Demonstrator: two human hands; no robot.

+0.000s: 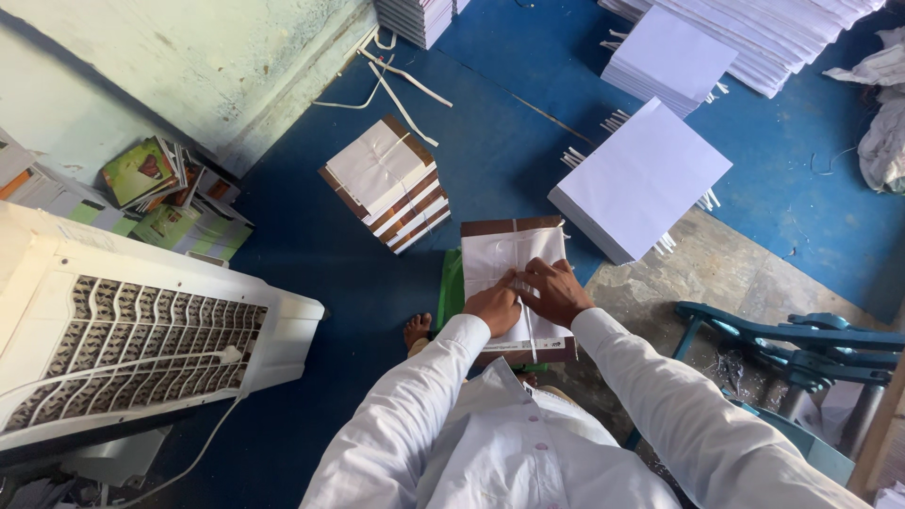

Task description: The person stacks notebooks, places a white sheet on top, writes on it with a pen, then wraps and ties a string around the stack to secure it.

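Two hands, left hand (493,306), right hand (556,292), fingers pressing tied bundle (512,253) beneath

Tied stack of white paper sheets under both hands

The flat rectangular bundle of white paper sheets (514,264), backed by brown cardboard at its far and near edges, lies level on a green sheet over the blue floor covering, its long side running away from the person. Thin white string crosses it lengthwise. Its top sheet is slightly creased, and its near half is covered.

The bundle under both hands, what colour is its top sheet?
White top sheet, brown board beneath; head view shows it best.
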